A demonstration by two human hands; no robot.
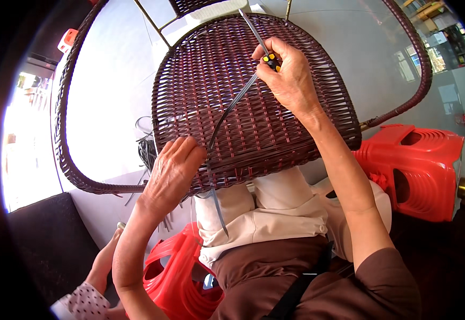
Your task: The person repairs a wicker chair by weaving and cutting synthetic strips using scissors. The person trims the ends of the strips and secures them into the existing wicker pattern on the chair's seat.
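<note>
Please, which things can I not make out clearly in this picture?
Head view:
What the left hand holds, if anything: hidden by its own fingers.
Tool handle: partly covered by the right hand.
Upper woven panel: cut off by the top edge.
Other person: mostly cut off by the lower edge.

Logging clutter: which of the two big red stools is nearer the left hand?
The lower-left stool, seen just below the left hand; the other stool is over at the right, beyond the right forearm.
</note>
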